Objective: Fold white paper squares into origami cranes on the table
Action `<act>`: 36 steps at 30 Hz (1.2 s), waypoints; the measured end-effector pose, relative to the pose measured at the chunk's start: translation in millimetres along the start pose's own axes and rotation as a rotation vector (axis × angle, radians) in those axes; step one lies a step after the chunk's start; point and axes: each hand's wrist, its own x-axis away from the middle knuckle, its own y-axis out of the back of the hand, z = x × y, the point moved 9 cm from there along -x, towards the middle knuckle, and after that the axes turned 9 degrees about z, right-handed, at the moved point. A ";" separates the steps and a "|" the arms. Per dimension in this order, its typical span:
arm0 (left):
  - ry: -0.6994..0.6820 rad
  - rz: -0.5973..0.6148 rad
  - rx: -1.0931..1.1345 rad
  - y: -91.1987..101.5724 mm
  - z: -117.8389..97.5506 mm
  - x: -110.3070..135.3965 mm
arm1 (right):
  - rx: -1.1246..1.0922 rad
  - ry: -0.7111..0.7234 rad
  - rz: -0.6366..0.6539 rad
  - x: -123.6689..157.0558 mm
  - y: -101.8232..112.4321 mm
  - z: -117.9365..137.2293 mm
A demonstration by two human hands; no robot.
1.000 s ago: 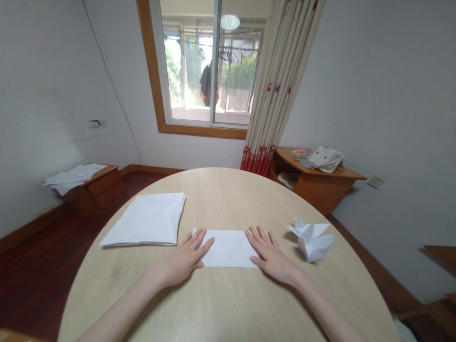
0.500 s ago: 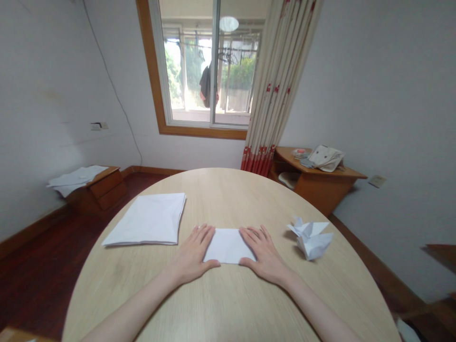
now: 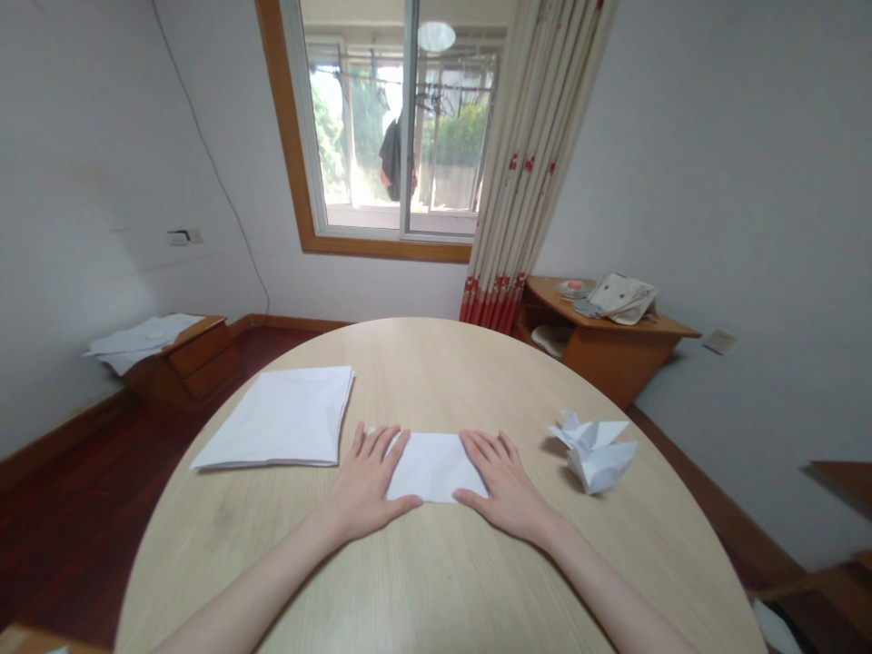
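Observation:
A folded sheet of white paper point(image 3: 437, 467) lies flat on the round wooden table point(image 3: 436, 581) in front of me. My left hand point(image 3: 371, 477) rests palm down over its left end, fingers spread and thumb along the near edge. Over the right end lies my right hand point(image 3: 502, 477), also flat with its fingers apart. The paper's two ends are hidden under the hands. To the left is a stack of white paper point(image 3: 279, 418). Folded paper figures point(image 3: 592, 451), resembling origami cranes, sit to the right of my right hand.
Beyond the table a wooden corner cabinet point(image 3: 599, 354) carries a cloth bag point(image 3: 623, 298). A low wooden drawer unit point(image 3: 201, 359) with papers on top stands at the left wall. A patterned curtain point(image 3: 524, 173) hangs beside the window point(image 3: 401, 136).
The fingers of my left hand have spread slightly and shifted a little. My right hand and the paper stay nearly in place. The view has tilted very slightly.

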 end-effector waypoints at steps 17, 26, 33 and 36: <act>-0.081 -0.195 -0.010 26.5 -10.2 6.3 | 0.118 0.068 -0.233 7.6 16.5 9.8; -0.073 -0.212 0.058 31.0 -7.4 6.6 | 0.217 0.057 -0.316 12.2 28.3 14.4; -0.070 -0.270 0.051 35.2 -6.9 10.8 | 0.241 0.073 -0.367 16.8 36.0 20.2; -0.083 -0.284 0.035 39.5 -8.4 10.8 | 0.256 0.085 -0.390 18.8 40.8 24.6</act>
